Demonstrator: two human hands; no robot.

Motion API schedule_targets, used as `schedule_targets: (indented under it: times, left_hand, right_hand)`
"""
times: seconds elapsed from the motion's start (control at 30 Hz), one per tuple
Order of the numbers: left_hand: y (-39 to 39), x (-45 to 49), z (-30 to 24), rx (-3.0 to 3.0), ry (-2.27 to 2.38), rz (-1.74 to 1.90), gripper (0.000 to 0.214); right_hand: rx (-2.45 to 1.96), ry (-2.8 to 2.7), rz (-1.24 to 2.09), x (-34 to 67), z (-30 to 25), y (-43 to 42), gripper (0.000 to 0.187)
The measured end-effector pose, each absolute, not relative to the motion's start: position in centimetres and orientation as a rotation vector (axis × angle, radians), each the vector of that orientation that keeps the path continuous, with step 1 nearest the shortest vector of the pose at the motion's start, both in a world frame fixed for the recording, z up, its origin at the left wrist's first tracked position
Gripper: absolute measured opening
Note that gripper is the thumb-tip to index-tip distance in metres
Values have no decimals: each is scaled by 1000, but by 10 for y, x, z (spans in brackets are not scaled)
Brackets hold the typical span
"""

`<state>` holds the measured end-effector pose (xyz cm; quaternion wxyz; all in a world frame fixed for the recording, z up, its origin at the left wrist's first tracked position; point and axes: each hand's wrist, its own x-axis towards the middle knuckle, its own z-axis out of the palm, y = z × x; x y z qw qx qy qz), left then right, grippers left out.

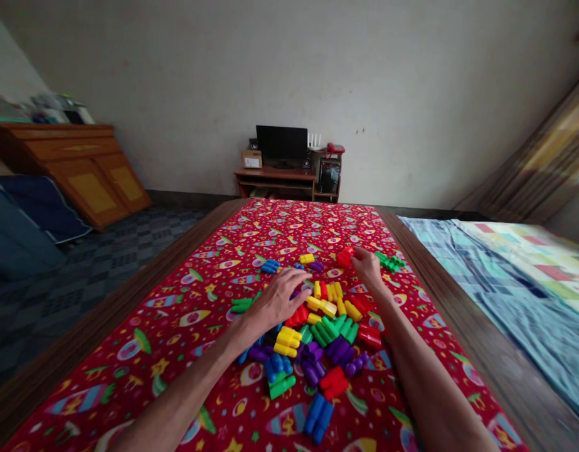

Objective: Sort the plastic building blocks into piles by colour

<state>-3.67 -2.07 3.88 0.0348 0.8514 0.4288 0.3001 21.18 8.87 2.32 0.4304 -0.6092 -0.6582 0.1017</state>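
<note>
My left hand [285, 294] hovers over the left side of a pile of plastic building blocks. Its fingers stretch to the right, apart from the thumb, and a purple block partly shows beneath them. At the far right of the pile, my right hand [368, 266] has its fingertips on a red block [345, 257], pinched at its right end. Near that hand lie green blocks [391, 262]. Yellow blocks [288, 342], purple blocks [340, 351] and blue blocks [318, 418] are heaped between my forearms. A yellow block [307, 258] and blue blocks [271, 267] sit farther back.
A red patterned cloth [176, 351] covers the middle of the wooden table [458, 295]. Beyond it stands a desk [276, 176] with a monitor [282, 145] and a red telephone [335, 149]. A wooden cabinet [89, 172] is at left, a bed [515, 282] at right.
</note>
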Motion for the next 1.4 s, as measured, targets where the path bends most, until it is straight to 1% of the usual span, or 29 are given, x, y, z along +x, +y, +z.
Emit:
schedule_targets:
  times: [0.1, 0.2, 0.27, 0.33, 0.43, 0.5, 0.57, 0.63, 0.7, 0.77, 0.9, 0.97, 1.1, 1.2, 1.3, 1.4]
  left_hand:
    - [-42, -18, 44, 2770, 1028, 663, 46]
    - [-54, -8, 40, 2805, 1039, 435, 50]
    - [-54, -10, 36, 2769, 1213, 390, 49]
    - [-49, -15, 35, 2745, 1368, 388, 46]
    - [-39, -27, 37, 2765, 1456, 429, 33]
    - [-35, -34, 40, 2787, 1491, 434, 28]
    - [-33, -39, 42, 2796, 1535, 420, 29]
    - [-33, -43, 43, 2783, 1591, 400, 29]
    - [-33, -46, 44, 2752, 1648, 373, 30]
    - [-34, -47, 45, 2731, 1707, 357, 37]
    - [-37, -44, 50, 2743, 1838, 380, 50]
    - [-40, -42, 52, 2744, 1876, 353, 48]
    - [-44, -42, 50, 2712, 1886, 313, 33]
    - [-42, -46, 42, 2685, 1902, 285, 37]
    - [-33, -51, 35, 2622, 1879, 329, 45]
    - [-22, -53, 37, 2449, 1869, 539, 40]
  right_hand:
    - [-1540, -1697, 106, 215, 26, 83, 36]
    - [-1524, -1786, 76, 217, 41, 77, 34]
    - [-1475, -1932, 158, 217, 52, 73, 32]
    - [-1388, -2139, 337, 212, 61, 67, 29]
    - [-1203, -2438, 609, 194, 63, 55, 34]
    - [-1126, -2563, 574, 176, 57, 46, 39]
    - [-1106, -2614, 389, 160, 50, 38, 36]
    - [-1128, -2612, 257, 150, 45, 32, 34]
    - [-1171, -2578, 229, 149, 45, 33, 36]
    - [-1241, -2494, 198, 157, 48, 39, 41]
    - [-1386, -2208, 26, 185, 49, 60, 46]
    - [-1373, -2136, -17, 197, 42, 70, 47]
    - [-1322, -2044, -82, 209, 21, 79, 49]
    - [-1341, -1933, -133, 210, 19, 79, 42]
    - [-1386, -1903, -84, 205, 38, 72, 36]
    - [-1301, -2011, 179, 187, 63, 59, 33]
